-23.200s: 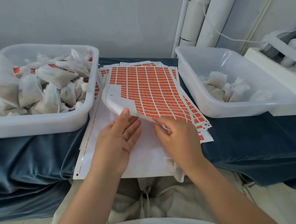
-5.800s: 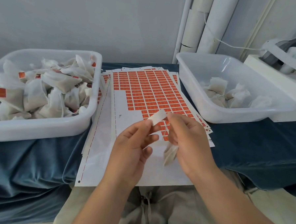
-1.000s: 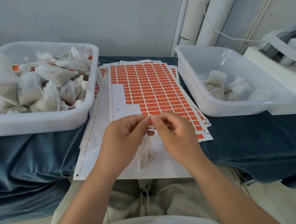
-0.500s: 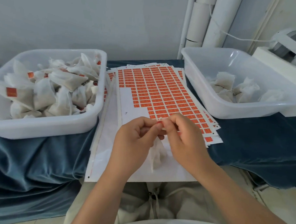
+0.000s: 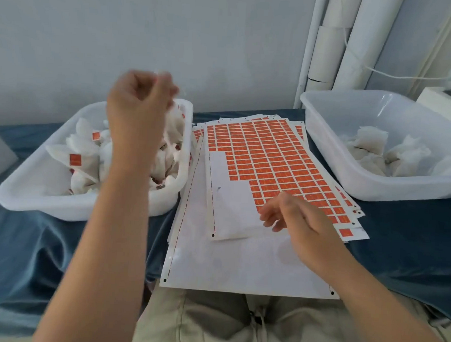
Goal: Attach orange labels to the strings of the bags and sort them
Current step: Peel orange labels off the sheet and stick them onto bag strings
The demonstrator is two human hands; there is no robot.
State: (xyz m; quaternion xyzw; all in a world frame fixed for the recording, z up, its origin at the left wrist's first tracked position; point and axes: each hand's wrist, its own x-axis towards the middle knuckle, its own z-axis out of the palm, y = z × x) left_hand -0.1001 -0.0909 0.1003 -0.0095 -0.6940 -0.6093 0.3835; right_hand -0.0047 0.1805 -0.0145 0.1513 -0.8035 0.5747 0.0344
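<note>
My left hand (image 5: 139,101) is raised over the left white tub (image 5: 86,210), blurred, fingers curled round a white blur that looks like the bag (image 5: 169,81) just labelled. That tub is piled with white bags (image 5: 86,163), several showing orange labels. My right hand (image 5: 295,221) hovers low over the near corner of the orange label sheet (image 5: 267,157), fingers relaxed and holding nothing. The right white tub (image 5: 375,189) holds a few unlabelled bags (image 5: 371,149).
Bare white backing sheets (image 5: 240,263) lie under the label sheet and reach the table's near edge above my lap. A blue cloth (image 5: 32,252) covers the table. White pipes (image 5: 330,45) stand at the back wall, and a white machine (image 5: 447,96) stands beyond the right tub.
My hands have parted. The left one swung up and left over the left tub with the bag, while the right one stayed low over the label sheet and let go.
</note>
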